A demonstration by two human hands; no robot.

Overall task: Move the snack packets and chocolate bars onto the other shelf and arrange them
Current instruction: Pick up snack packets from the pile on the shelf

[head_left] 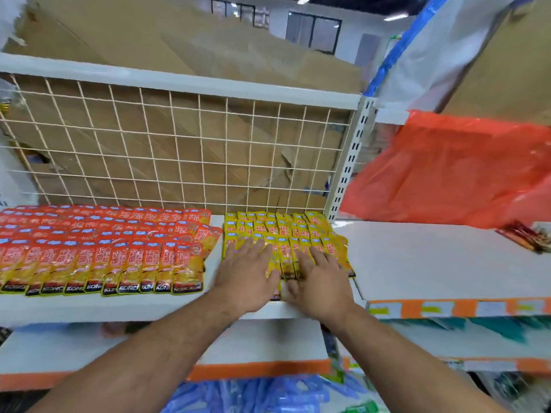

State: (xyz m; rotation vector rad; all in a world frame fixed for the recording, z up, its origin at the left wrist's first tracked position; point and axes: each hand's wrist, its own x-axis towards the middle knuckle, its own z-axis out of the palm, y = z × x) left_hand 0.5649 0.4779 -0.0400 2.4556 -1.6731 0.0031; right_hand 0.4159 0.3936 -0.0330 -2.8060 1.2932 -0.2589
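Yellow packets (286,231), 12 o'clock: left hand (249,272) and right hand (320,278) press flat, fingers straight. Risk: an uneven pull likely spills the front row off the shelf (208,305).

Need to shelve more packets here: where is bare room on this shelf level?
Widest bare patch: the white shelf board right of the yellow packets, by the red bag. A narrow strip lies between the yellow and the red packets. Crowded: the left stretch under red packets, and the yellow block, where left hand and right hand press flat.
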